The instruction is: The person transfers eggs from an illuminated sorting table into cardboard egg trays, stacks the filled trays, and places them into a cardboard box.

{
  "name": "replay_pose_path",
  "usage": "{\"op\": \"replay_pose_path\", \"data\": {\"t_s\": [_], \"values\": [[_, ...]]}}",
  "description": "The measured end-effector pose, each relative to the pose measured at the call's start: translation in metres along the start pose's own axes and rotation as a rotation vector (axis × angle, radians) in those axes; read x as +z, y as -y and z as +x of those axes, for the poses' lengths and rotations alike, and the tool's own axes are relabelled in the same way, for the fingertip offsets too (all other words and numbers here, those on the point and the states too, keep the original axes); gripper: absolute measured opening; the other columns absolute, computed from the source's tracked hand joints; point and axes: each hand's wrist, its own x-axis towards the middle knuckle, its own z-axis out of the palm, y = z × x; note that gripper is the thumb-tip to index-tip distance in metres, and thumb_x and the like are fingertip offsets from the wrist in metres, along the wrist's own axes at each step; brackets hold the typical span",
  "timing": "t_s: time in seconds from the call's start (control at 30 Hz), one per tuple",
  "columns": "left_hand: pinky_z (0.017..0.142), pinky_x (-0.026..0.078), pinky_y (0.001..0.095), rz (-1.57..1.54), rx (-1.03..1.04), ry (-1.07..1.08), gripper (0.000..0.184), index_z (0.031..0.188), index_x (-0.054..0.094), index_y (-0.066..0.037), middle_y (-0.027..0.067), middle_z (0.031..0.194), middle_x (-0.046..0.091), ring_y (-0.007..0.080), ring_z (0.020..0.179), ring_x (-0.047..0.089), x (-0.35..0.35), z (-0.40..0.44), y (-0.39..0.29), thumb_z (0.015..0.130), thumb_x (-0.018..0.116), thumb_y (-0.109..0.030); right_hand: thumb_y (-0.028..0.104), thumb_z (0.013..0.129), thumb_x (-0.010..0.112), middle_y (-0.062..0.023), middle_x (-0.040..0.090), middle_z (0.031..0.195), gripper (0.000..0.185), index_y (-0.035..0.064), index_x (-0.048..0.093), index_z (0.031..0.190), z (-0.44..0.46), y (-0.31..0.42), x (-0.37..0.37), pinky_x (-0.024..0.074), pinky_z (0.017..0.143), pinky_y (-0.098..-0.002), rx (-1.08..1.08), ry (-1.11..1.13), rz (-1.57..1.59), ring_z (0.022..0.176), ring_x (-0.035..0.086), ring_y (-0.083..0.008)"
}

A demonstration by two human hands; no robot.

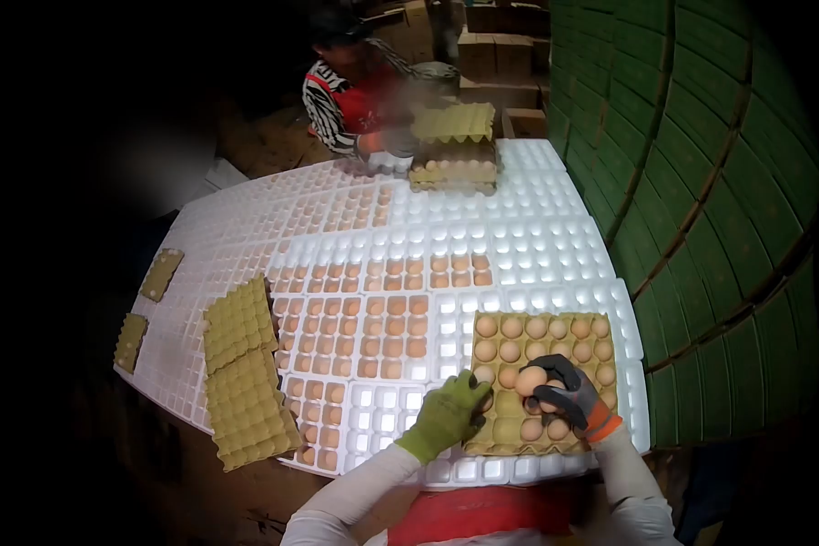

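Observation:
A yellowish cardboard egg tray (510,414) lies in front of me, with brown eggs (537,328) in many of its cups and some bare cups at the lower left. My left hand (446,414), in a green glove, reaches over the tray's left edge, its fingers curled on an egg that is mostly hidden. Over the tray's right half, my right hand (569,391), in a dark grey glove with an orange cuff, grips eggs. One held egg (530,380) shows clearly at its fingertips; another lies partly under the fingers.
White moulded trays (555,246) cover the table, several filled with eggs (318,328). Cardboard egg trays (246,382) lie at left. Across the table a person (355,91) stands by stacked egg trays (455,150). Green boxes (701,182) form a wall at right.

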Motion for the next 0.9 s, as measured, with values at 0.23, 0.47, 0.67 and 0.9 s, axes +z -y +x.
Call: {"op": "replay_pose_path", "data": {"t_s": [0.23, 0.47, 0.67, 0.9], "values": [[0.069, 0.057, 0.0369, -0.462, -0.273, -0.11, 0.047, 0.125, 0.053, -0.01, 0.0164, 0.11, 0.064, 0.0239, 0.091, 0.069, -0.001, -0.026, 0.012, 0.086, 0.077, -0.021, 0.036, 0.082, 0.079, -0.0144, 0.06, 0.126, 0.044, 0.0226, 0.067, 0.123, 0.03, 0.012, -0.003, 0.0568, 0.079, -0.042, -0.051, -0.005, -0.874, 0.1, 0.068, -0.0286], [0.078, 0.056, 0.0343, -0.513, -0.036, -0.465, 0.04, 0.126, 0.065, -0.011, 0.0108, 0.131, 0.059, 0.0217, 0.101, 0.069, 0.02, -0.001, 0.066, 0.089, 0.076, -0.021, 0.044, 0.077, 0.08, -0.0114, 0.059, 0.118, 0.036, 0.0253, 0.068, 0.106, 0.064, -0.015, 0.055, 0.0536, 0.067, -0.0458, 0.042, 0.179, -1.787, 0.096, 0.066, -0.031], [0.072, 0.058, 0.041, 0.09, -0.102, -0.011, 0.041, 0.114, 0.067, -0.011, 0.0118, 0.125, 0.053, 0.0292, 0.103, 0.062, 0.004, 0.026, 0.012, 0.076, 0.08, -0.018, 0.043, 0.076, 0.082, -0.0107, 0.055, 0.121, 0.04, 0.0244, 0.066, 0.108, 0.053, -0.01, 0.064, 0.0528, 0.072, -0.0451, 0.166, 0.101, -1.808, 0.098, 0.065, -0.031], [0.075, 0.059, 0.0392, -0.259, -0.183, -0.241, 0.032, 0.113, 0.069, -0.011, 0.0109, 0.12, 0.059, 0.0286, 0.102, 0.066, 0.022, 0.02, 0.042, 0.084, 0.075, -0.023, 0.036, 0.072, 0.085, -0.0135, 0.057, 0.12, 0.044, 0.0193, 0.07, 0.109, 0.054, 0.007, 0.052, 0.0536, 0.075, -0.0457, -0.014, 0.087, -1.636, 0.092, 0.066, -0.033]]}}
